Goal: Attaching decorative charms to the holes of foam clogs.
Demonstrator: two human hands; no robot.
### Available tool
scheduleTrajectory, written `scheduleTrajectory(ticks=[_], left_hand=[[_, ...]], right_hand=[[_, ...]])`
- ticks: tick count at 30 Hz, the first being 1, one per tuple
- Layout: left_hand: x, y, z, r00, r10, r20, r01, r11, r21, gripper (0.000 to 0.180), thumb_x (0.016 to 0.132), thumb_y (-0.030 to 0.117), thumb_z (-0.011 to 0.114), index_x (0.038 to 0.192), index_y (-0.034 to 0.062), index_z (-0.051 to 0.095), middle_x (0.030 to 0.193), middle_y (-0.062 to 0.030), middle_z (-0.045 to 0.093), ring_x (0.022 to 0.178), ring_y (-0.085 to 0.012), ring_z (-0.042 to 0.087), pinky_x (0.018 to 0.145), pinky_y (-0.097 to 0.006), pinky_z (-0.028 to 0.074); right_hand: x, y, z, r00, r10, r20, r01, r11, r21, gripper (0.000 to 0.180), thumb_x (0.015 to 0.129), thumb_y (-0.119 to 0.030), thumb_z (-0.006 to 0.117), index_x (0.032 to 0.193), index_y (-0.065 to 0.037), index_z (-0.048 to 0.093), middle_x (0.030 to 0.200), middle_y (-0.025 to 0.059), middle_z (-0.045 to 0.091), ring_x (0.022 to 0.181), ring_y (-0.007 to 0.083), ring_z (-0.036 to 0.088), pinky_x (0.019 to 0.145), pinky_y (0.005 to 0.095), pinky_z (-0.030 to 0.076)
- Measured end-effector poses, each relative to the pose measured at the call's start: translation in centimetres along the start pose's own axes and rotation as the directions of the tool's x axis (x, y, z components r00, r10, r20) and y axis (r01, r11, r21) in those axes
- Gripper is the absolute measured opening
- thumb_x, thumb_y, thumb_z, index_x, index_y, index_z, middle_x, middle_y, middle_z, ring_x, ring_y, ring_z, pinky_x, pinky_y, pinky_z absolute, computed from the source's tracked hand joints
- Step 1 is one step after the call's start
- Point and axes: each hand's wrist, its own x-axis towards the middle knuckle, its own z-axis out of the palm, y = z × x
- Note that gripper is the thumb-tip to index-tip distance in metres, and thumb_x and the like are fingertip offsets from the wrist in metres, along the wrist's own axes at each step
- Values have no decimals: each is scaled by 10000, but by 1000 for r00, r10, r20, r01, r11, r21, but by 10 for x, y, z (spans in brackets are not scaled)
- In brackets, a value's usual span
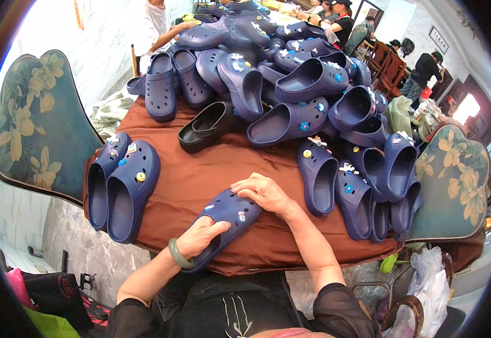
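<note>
A navy blue clog (229,207) lies at a slant near the table's front edge, toe pointing away to the right. My left hand (198,236) grips its upper at the foot opening, thumb on top and the other fingers mostly hidden. Over the toe end, my right hand (264,193) bends its fingers against the clog; what the fingertips hold there, if anything, is too small to tell. Small charms sit on the upper, one of them a round swirl (242,216). To the left stands a pair of charm-decorated navy clogs (144,169).
A large heap of navy clogs (296,79) covers the back of the brown-clothed table (172,186). One black clog (209,125) lies before it. More decorated clogs (354,191) stand at right. Floral-backed chairs (42,129) flank the table. A person's arm (169,36) reaches toward the heap.
</note>
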Motion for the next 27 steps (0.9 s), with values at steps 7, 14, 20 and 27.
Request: scheduleTrajectory(ticks=[7, 14, 20, 27], left_hand=[[0, 7, -14, 998, -67, 8, 67, 996, -50, 340, 897, 110, 541, 1214, -9, 520, 1043, -25, 609, 890, -94, 576, 801, -254, 481], [2, -1, -5, 998, -22, -55, 10, 977, -213, 357, 835, 59, 563, 1186, 4, 528, 1069, -50, 603, 946, -132, 586, 862, -285, 475], [10, 0, 7, 995, -31, -99, -24, 860, -510, 391, 702, -61, 574, 1087, 11, 578, 1034, -63, 620, 952, -175, 585, 872, -289, 464], [10, 7, 6, 998, 24, -60, -54, 817, -574, 523, 655, -91, 553, 1171, -6, 543, 1100, -84, 613, 1026, -201, 580, 932, -310, 459]], right_hand=[[-1, -3, 19, 961, -26, -276, -11, 991, -131, 131, 845, -187, 653, 918, -106, 725, 905, 32, 707, 800, 203, 613, 731, 336, 521], [-6, -13, 26, 907, -255, -335, 118, 918, -378, 80, 807, -149, 665, 851, -82, 665, 857, 45, 666, 799, 230, 600, 706, 357, 518], [-5, -20, 16, 901, -392, -184, 240, 805, -542, 102, 811, -132, 659, 823, -62, 585, 867, 72, 572, 885, 272, 546, 882, 415, 433], [-2, 2, 12, 976, -109, -191, 98, 993, -66, 219, 842, -105, 633, 1052, -40, 638, 1099, 128, 601, 1094, 300, 506, 989, 417, 372]])
